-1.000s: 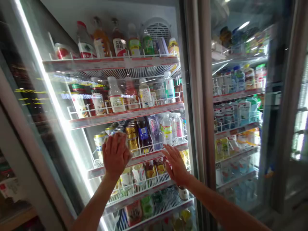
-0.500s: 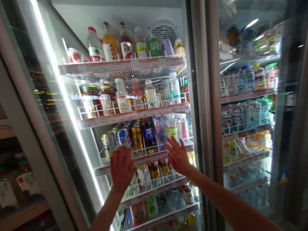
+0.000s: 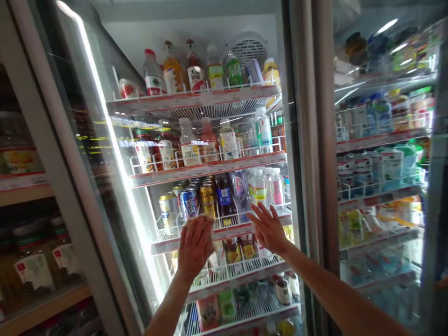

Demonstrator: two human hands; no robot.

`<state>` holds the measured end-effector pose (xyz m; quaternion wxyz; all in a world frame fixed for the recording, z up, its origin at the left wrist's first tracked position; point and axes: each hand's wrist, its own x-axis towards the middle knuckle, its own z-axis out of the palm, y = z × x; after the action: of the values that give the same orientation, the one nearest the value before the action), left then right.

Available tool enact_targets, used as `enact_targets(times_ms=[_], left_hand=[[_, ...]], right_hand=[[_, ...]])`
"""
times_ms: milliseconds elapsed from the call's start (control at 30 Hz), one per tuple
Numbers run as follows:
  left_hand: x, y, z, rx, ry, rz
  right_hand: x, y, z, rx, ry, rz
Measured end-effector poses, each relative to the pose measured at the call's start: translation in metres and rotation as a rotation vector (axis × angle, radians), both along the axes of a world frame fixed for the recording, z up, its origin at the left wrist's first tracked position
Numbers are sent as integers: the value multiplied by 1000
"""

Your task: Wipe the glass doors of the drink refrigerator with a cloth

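My left hand (image 3: 196, 245) is raised in front of the third shelf (image 3: 168, 245) of a lit drinks fridge, its fingers loosely bent and nothing seen in it. Behind and above it are a blue can (image 3: 189, 203), a gold can (image 3: 208, 200) and a white-and-yellow can (image 3: 168, 212). My right hand (image 3: 270, 229) is up at the same shelf's right part, fingers spread, with nothing in it. Closest to it are a clear bottle with a yellow-green label (image 3: 259, 189) and a dark bottle with a blue label (image 3: 224, 193). Whether either hand touches anything, I cannot tell.
A metal door frame (image 3: 317, 140) runs upright to the right of the shelves. Beyond it, a second fridge section holds more bottles (image 3: 360, 170). Jars (image 3: 35, 268) stand on a wooden shelf at the left. Light reflections (image 3: 140, 123) cross the upper left shelves.
The view has swung a little left, so the shelves sit further right in the picture. Both hands stay raised in nearly the same place before the shelf; the left one is less blurred.
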<state>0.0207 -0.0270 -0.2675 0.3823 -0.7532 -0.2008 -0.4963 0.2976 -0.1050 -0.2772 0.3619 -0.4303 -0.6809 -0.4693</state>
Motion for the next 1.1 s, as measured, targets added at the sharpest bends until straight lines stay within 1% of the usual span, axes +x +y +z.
enact_targets(times_ms=[33,67,133,167,200,233,333,367,400,433,533,567,600,633,700,733,767,800,833,900,933,967,1000,1100], left_hand=[[-4,3,2,-3,-61,11],[-10,6,6,-18,-175,28],[-16,11,17,-41,-457,55],[-15,11,23,-44,-543,60],[-11,10,27,-43,-553,61],[-6,7,31,-36,-472,52],[6,3,39,11,0,-5],[4,5,44,31,84,-16],[0,8,50,40,80,-13],[-7,12,58,40,-22,3],[-24,22,85,6,-576,82],[-24,23,93,2,-678,101],[-20,23,98,12,-683,108],[-14,21,102,34,-585,102],[-2,16,107,94,-243,60],[3,14,109,121,-105,36],[4,14,113,134,-42,22],[4,14,117,128,-68,18],[3,15,123,110,-178,26],[2,17,134,67,-481,49],[4,18,138,54,-567,54],[9,17,140,56,-568,52],[14,16,141,70,-479,44],[24,14,139,140,-23,0]], right_hand=[[0,0,0,-3,-7,5],[1,0,0,-2,-8,9],[1,0,0,1,-1,13],[1,0,0,1,5,13],[1,0,0,-2,10,14],[1,0,0,-4,11,16],[2,1,0,1,3,22],[2,1,-1,4,-1,22],[2,1,-1,7,-5,23],[2,1,-1,10,-4,24],[1,2,-2,13,6,29],[1,2,-2,17,9,30],[1,2,-2,16,8,31],[1,2,-2,14,5,32],[1,2,-1,14,-4,28],[1,1,-1,13,-9,25],[1,1,-1,12,-15,21],[1,0,0,10,-20,15],[1,0,0,9,-19,9],[1,-1,1,2,-12,5],[0,-1,1,-2,-8,9],[1,-1,1,-2,-3,17],[1,-1,1,-2,-1,27],[2,0,0,-6,-7,41]])
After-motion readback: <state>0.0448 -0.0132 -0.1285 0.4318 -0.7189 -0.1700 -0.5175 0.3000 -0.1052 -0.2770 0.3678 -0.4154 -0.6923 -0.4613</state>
